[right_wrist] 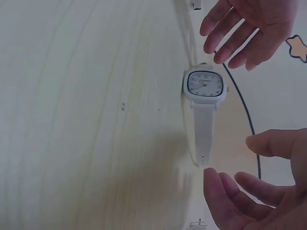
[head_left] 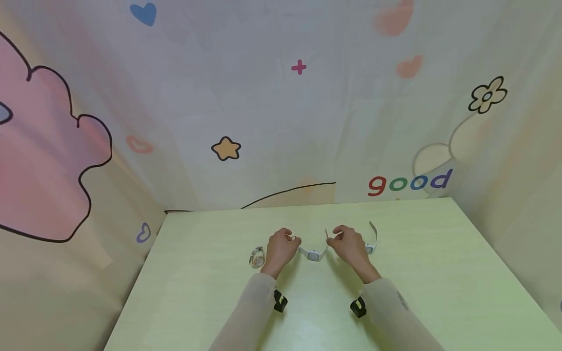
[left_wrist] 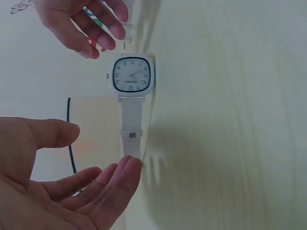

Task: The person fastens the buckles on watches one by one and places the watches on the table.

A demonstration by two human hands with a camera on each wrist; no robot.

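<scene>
A white wristwatch [head_left: 313,255] with a rounded square dial lies face up between the two hands, its strap ends rising toward them. In the left wrist view, my left hand [head_left: 281,249] has its thumb apart from its fingers, and the fingertips [left_wrist: 132,165] are at the end of the white strap [left_wrist: 131,115]. My right hand [head_left: 351,247] is likewise spread, with its fingertips [right_wrist: 211,177] beside the other strap end [right_wrist: 204,139]. Whether either hand touches the strap, I cannot tell.
A metal-coloured watch [head_left: 257,258] lies left of the left hand. Another white watch [head_left: 370,248], partly hidden by the right hand, is to the right with its strap standing up. The pale table [head_left: 210,302] meets a printed curtain [head_left: 263,107] at the back.
</scene>
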